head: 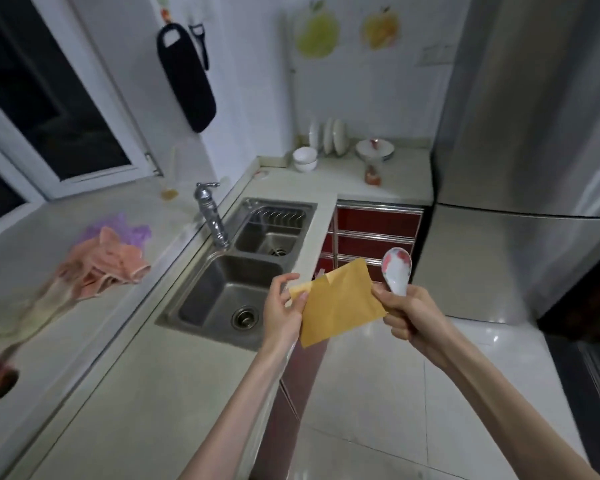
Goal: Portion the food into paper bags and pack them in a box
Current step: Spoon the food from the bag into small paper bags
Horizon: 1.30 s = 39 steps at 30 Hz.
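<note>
1. My left hand (pixel 282 308) pinches the flat brown paper bag (pixel 340 304) by its left edge, in the air past the white table (pixel 146 386) edge, over the white tiled floor (pixel 368 393).
2. My right hand (pixel 409 315) grips the bag's right corner plus a white ceramic spoon (pixel 397 271).
3. Double steel sink (pixel 222 292) just left; grey fridge (pixel 520 168) stands right.

I see paper bag (pixel 340 306): matt tan paper, creased, flat. Spoon (pixel 397 270): glossy white ceramic, red print. Sink (pixel 236 271): brushed steel, dull sheen; faucet (pixel 211 216) polished chrome. Countertop (pixel 146 375) smooth, pale, stone-like. Fridge (pixel 534 150): brushed metal, streaky reflections. Floor tiles (pixel 378 393) glossy white. Rags (pixel 108 265): soft pink cloth, crumpled. Bowls (pixel 305 160): glazed white.
</note>
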Each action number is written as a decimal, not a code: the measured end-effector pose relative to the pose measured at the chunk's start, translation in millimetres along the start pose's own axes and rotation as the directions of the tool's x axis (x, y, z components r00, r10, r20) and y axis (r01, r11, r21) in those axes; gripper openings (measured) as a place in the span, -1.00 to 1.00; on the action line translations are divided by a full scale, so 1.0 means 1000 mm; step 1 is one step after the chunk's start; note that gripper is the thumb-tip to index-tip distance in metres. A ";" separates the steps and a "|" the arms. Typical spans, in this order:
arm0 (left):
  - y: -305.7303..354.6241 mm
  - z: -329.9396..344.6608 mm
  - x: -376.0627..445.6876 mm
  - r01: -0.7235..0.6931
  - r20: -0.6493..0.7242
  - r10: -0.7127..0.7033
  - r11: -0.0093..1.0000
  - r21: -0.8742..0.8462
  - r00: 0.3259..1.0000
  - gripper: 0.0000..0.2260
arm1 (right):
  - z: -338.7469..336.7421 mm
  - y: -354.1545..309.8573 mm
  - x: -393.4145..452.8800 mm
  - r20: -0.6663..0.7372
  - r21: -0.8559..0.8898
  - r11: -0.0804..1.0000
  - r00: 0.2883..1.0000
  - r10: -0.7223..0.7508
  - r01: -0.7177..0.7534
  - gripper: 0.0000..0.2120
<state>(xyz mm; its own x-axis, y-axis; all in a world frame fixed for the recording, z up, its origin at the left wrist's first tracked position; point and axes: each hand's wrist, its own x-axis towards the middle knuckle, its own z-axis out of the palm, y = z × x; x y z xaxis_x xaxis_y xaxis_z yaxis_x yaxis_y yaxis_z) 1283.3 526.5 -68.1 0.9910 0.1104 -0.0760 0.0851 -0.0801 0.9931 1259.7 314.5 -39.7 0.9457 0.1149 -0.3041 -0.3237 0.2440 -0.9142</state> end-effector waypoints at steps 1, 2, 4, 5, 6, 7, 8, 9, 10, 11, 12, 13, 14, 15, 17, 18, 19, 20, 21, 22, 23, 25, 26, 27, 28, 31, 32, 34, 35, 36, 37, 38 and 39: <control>0.003 0.011 0.004 0.002 0.011 -0.002 1.000 -0.006 1.000 -0.78 | -0.008 -0.003 0.001 -0.014 0.021 1.000 1.000 0.001 -0.001 -0.78; 0.006 0.021 0.008 0.011 0.021 -0.011 1.000 -0.013 1.000 -0.78 | -0.015 -0.006 0.003 -0.027 0.050 0.999 1.000 0.010 -0.009 -0.73; 0.011 0.038 0.018 0.036 0.042 -0.034 0.999 -0.031 0.999 -0.78 | -0.028 -0.010 0.008 -0.042 0.129 0.991 0.999 0.031 -0.025 -0.65; 0.013 0.046 0.023 0.056 0.067 -0.052 0.997 -0.054 0.996 -0.78 | -0.033 -0.011 0.011 -0.046 0.170 0.985 0.998 0.040 -0.032 -0.63; 0.015 0.053 0.027 0.089 0.103 -0.079 0.992 -0.093 0.992 -0.77 | -0.038 -0.012 0.015 -0.052 0.200 0.979 0.997 0.050 -0.038 -0.63; 0.017 0.060 0.032 0.129 0.146 -0.107 0.981 -0.145 0.983 -0.74 | -0.042 -0.013 0.018 -0.058 0.220 0.975 0.997 0.056 -0.042 -0.62; 0.018 0.067 0.036 0.161 0.186 -0.125 0.968 -0.192 0.974 -0.69 | -0.047 -0.015 0.023 -0.066 0.238 0.970 0.996 0.060 -0.043 -0.61; 0.019 0.073 0.041 0.180 0.218 -0.131 0.958 -0.222 0.967 -0.63 | -0.051 -0.017 0.028 -0.074 0.254 0.966 0.995 0.065 -0.045 -0.60; 0.019 0.077 0.045 0.187 0.237 -0.130 0.954 -0.236 0.963 -0.56 | -0.055 -0.020 0.033 -0.082 0.268 0.962 0.994 0.074 -0.050 -0.59; 0.019 0.082 0.052 0.184 0.246 -0.124 0.953 -0.240 0.961 -0.52 | -0.059 -0.024 0.038 -0.085 0.275 0.960 0.993 0.082 -0.055 -0.60; 0.018 0.087 0.060 0.178 0.249 -0.117 0.954 -0.239 0.961 -0.50 | -0.063 -0.028 0.045 -0.086 0.272 0.961 0.993 0.087 -0.060 -0.60; 0.017 0.092 0.069 0.176 0.259 -0.112 0.955 -0.241 0.959 -0.50 | -0.067 -0.033 0.051 -0.086 0.261 0.963 0.993 0.086 -0.061 -0.62; 0.018 0.097 0.078 0.179 0.276 -0.107 0.952 -0.249 0.955 -0.50 | -0.071 -0.037 0.058 -0.087 0.251 0.966 0.993 0.081 -0.057 -0.63; 0.019 0.103 0.088 0.188 0.299 -0.106 0.946 -0.263 0.948 -0.49 | -0.075 -0.042 0.066 -0.090 0.249 0.967 0.993 0.072 -0.048 -0.63; 0.024 0.116 0.109 0.222 0.346 -0.117 0.933 -0.282 0.931 -0.50 | -0.080 -0.055 0.080 -0.096 0.274 0.961 0.993 0.063 -0.034 -0.64; 0.026 0.121 0.119 0.245 0.364 -0.133 0.928 -0.282 0.922 -0.51 | -0.082 -0.061 0.087 -0.098 0.290 0.956 0.993 0.067 -0.036 -0.64; 0.028 0.127 0.130 0.269 0.383 -0.147 0.919 -0.287 0.912 -0.51 | -0.084 -0.067 0.094 -0.095 0.306 0.951 0.993 0.066 -0.034 -0.63; 0.029 0.131 0.140 0.293 0.410 -0.155 0.907 -0.301 0.899 -0.51 | -0.085 -0.074 0.102 -0.091 0.326 0.945 0.994 0.061 -0.028 -0.61; 0.031 0.135 0.151 0.320 0.439 -0.161 0.893 -0.317 0.884 -0.50 | -0.086 -0.079 0.111 -0.088 0.343 0.939 0.995 0.055 -0.022 -0.59; 0.033 0.138 0.163 0.345 0.466 -0.168 0.880 -0.327 0.869 -0.49 | -0.086 -0.085 0.121 -0.087 0.354 0.935 0.995 0.053 -0.019 -0.59; 0.034 0.141 0.176 0.363 0.492 -0.170 0.872 -0.329 0.854 -0.48 | -0.087 -0.089 0.131 -0.086 0.356 0.934 0.995 0.052 -0.018 -0.59; 0.035 0.144 0.201 0.370 0.535 -0.159 0.875 -0.312 0.829 -0.49 | -0.086 -0.097 0.151 -0.097 0.321 0.947 0.994 0.044 -0.010 -0.64; 0.035 0.145 0.213 0.368 0.544 -0.158 0.879 -0.303 0.824 -0.50 | -0.085 -0.099 0.161 -0.101 0.303 0.953 0.994 0.033 -0.001 -0.65; 0.035 0.145 0.225 0.368 0.543 -0.160 0.880 -0.300 0.825 -0.50 | -0.083 -0.102 0.172 -0.100 0.301 0.954 0.995 0.017 0.013 -0.63; 0.036 0.145 0.239 0.370 0.538 -0.165 0.879 -0.300 0.827 -0.51 | -0.082 -0.106 0.182 -0.098 0.305 0.952 0.995 0.003 0.027 -0.61; 0.034 0.144 0.282 0.394 0.537 -0.189 0.870 -0.297 0.822 -0.49 | -0.080 -0.114 0.217 -0.124 0.268 0.962 0.992 -0.017 0.050 -0.64; 0.034 0.145 0.294 0.403 0.545 -0.195 0.867 -0.294 0.816 -0.48 | -0.081 -0.116 0.228 -0.135 0.258 0.965 0.991 -0.018 0.053 -0.66; 0.034 0.149 0.314 0.425 0.563 -0.211 0.860 -0.281 0.799 -0.48 | -0.083 -0.119 0.246 -0.151 0.261 0.964 0.988 -0.015 0.054 -0.66; 0.033 0.152 0.321 0.438 0.573 -0.223 0.858 -0.270 0.789 -0.49 | -0.084 -0.120 0.254 -0.161 0.268 0.962 0.987 -0.010 0.053 -0.66; 0.032 0.155 0.327 0.448 0.583 -0.233 0.856 -0.257 0.779 -0.49 | -0.086 -0.121 0.260 -0.173 0.275 0.960 0.985 -0.004 0.052 -0.65; 0.030 0.159 0.334 0.455 0.594 -0.238 0.856 -0.245 0.769 -0.49 | -0.088 -0.122 0.268 -0.185 0.280 0.959 0.983 0.000 0.052 -0.64; 0.029 0.163 0.341 0.459 0.604 -0.242 0.857 -0.233 0.759 -0.50 | -0.090 -0.123 0.275 -0.201 0.282 0.958 0.980 0.006 0.052 -0.63; 0.027 0.167 0.348 0.463 0.612 -0.247 0.858 -0.221 0.751 -0.50 | -0.092 -0.124 0.284 -0.216 0.277 0.959 0.976 0.010 0.051 -0.62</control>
<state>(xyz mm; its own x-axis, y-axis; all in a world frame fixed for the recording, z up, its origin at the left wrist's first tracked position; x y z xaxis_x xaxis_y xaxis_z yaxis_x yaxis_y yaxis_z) 1648.3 397.3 -82.1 0.7869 -0.5033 -0.3570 0.5087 0.2014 0.8371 1570.9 227.7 -37.2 0.9266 -0.0932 -0.3642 -0.2707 0.5069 -0.8184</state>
